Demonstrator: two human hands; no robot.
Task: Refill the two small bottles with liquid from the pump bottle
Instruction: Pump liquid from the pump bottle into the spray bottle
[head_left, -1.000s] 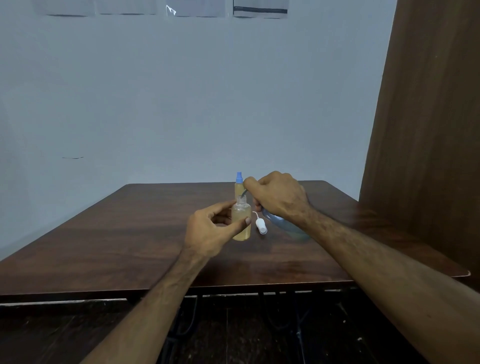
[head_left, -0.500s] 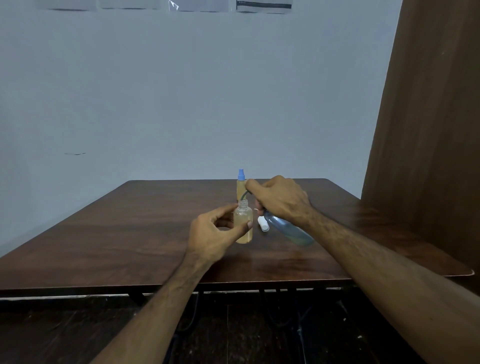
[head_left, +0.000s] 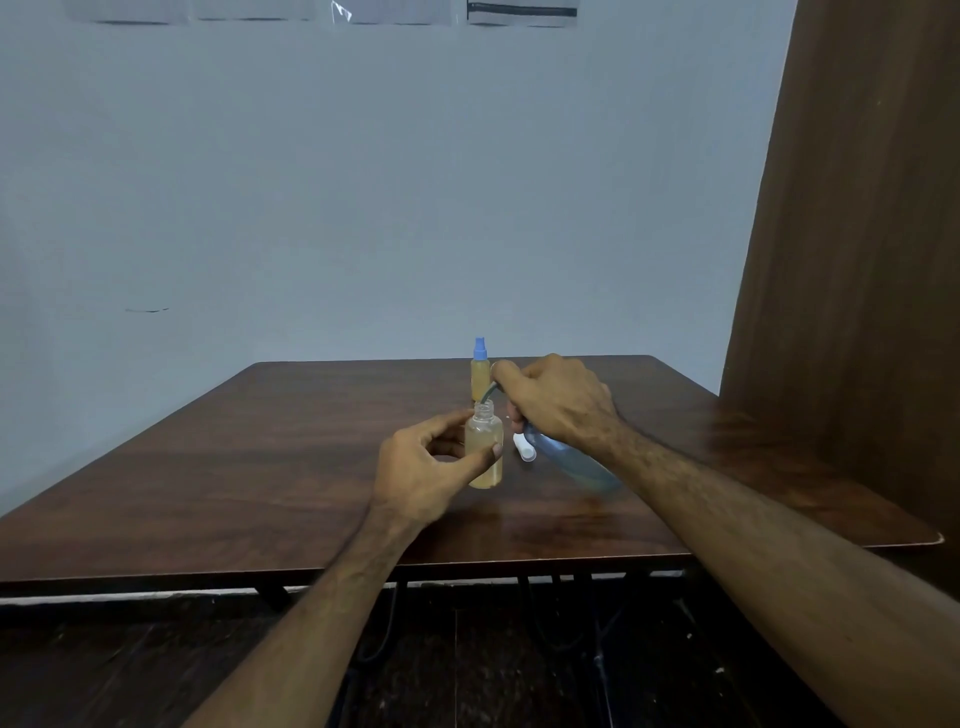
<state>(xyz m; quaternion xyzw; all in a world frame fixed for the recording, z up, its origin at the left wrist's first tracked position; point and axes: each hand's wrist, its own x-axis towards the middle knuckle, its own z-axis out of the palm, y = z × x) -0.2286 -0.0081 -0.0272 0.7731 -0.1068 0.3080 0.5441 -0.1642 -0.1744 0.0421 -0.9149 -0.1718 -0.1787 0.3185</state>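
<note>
Two hands meet over a dark wooden table (head_left: 260, 467), and I read them from left to right. I can make out no brand, label or legible writing on any bottle; the papers at the top of the wall are too small to read.

My left hand (head_left: 421, 467) holds the open small bottle (head_left: 484, 452) upright on the table, thumb across its front and fingers curled behind, a narrow grip closed round its body. This bottle has no cap and holds pale yellow liquid up to about its shoulder.

Behind it, toward the far edge, stands the capped small bottle (head_left: 479, 376), upright, with a blue cap and yellowish liquid.

A white cap (head_left: 524, 448) lies on the table just right of the open bottle.

My right hand (head_left: 558, 400) grips the pump bottle (head_left: 571, 460), a clear bluish container tilted with its base toward me, fingers wrapped over the pump head. Its dark spout (head_left: 487, 393) curves down to just above the open bottle's mouth; I cannot tell whether they touch.
</note>
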